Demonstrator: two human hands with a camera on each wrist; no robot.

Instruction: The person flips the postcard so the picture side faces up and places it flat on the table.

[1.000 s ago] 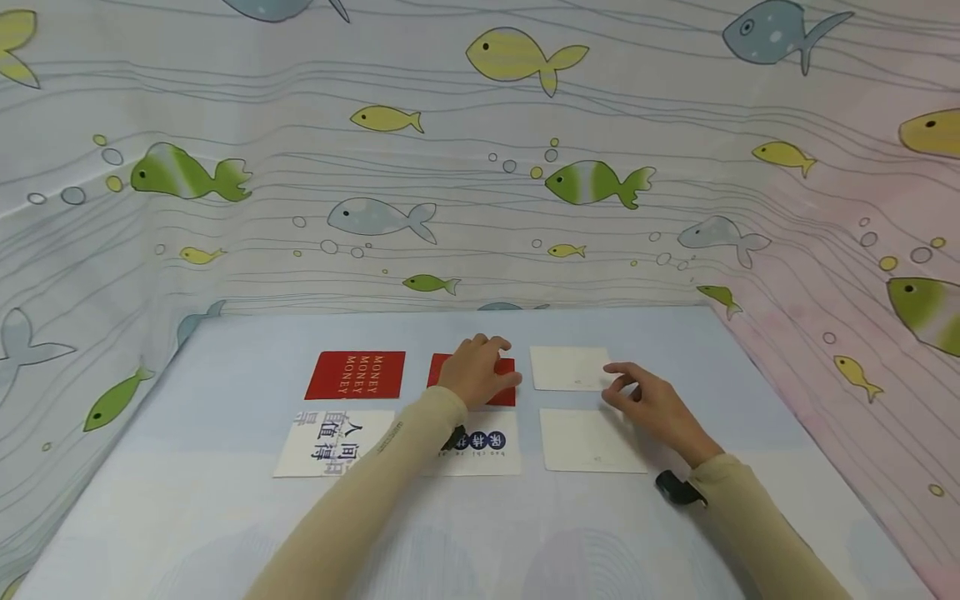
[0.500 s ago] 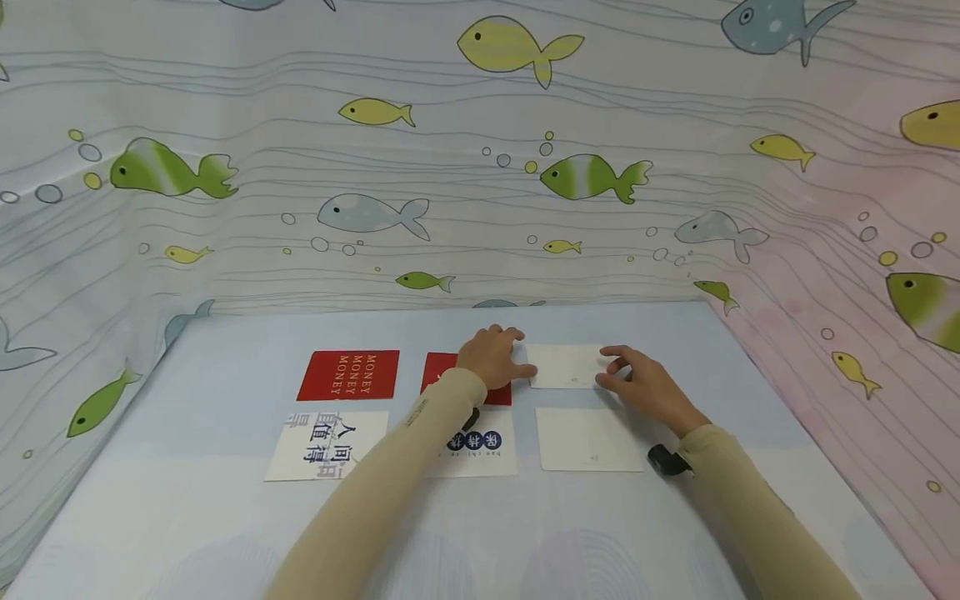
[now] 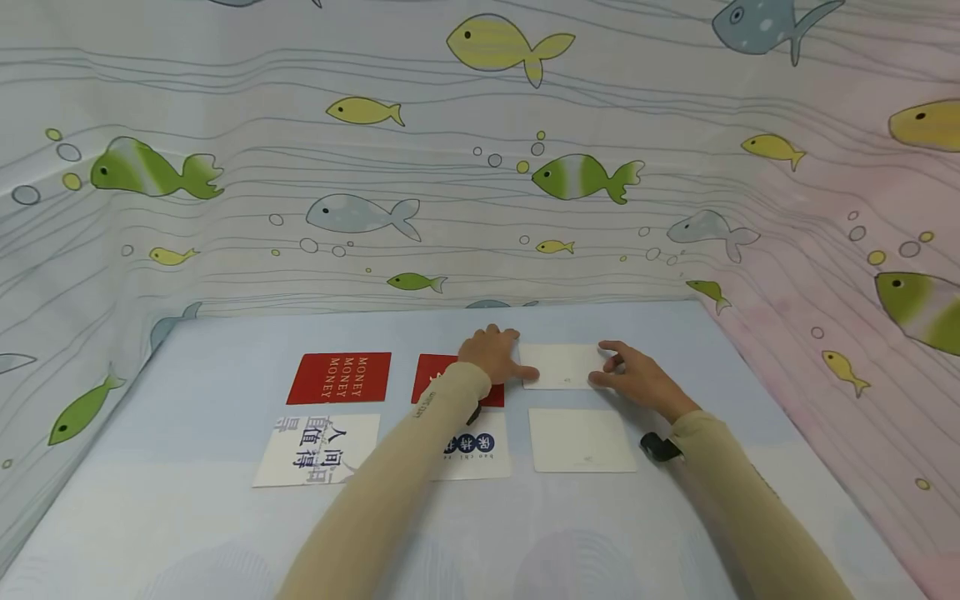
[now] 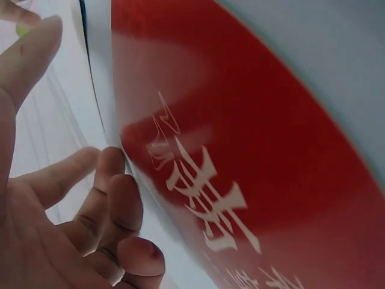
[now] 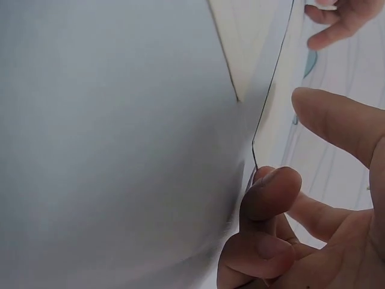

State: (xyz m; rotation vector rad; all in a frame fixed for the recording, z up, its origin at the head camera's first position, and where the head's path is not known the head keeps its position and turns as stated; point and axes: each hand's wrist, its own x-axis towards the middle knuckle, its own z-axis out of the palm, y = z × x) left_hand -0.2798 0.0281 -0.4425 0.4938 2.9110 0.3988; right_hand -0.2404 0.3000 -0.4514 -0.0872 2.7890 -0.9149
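My left hand (image 3: 495,357) is at the left edge of the upper white card (image 3: 558,367), its thumb over the near left corner. In the left wrist view the thumb stands apart from the bent fingers, with a red card (image 4: 240,120) beside them. At the card's right edge is my right hand (image 3: 637,379), thumb and index finger spread. The right wrist view shows its fingertips (image 5: 274,192) by a card edge, the thumb apart. That white card lies flat between both hands. My left forearm partly covers the red card and the white printed card (image 3: 480,467).
A second blank white card (image 3: 581,442) lies nearer. At the left are a red "MONEY" card (image 3: 341,377) and a white card with blue characters (image 3: 318,450). All lie on the pale table (image 3: 480,533), with a fish-patterned curtain (image 3: 420,167) behind.
My left hand has moved right from over the red card to the upper white card's left edge. My right hand has shifted slightly along its right edge. The head view has turned slightly.
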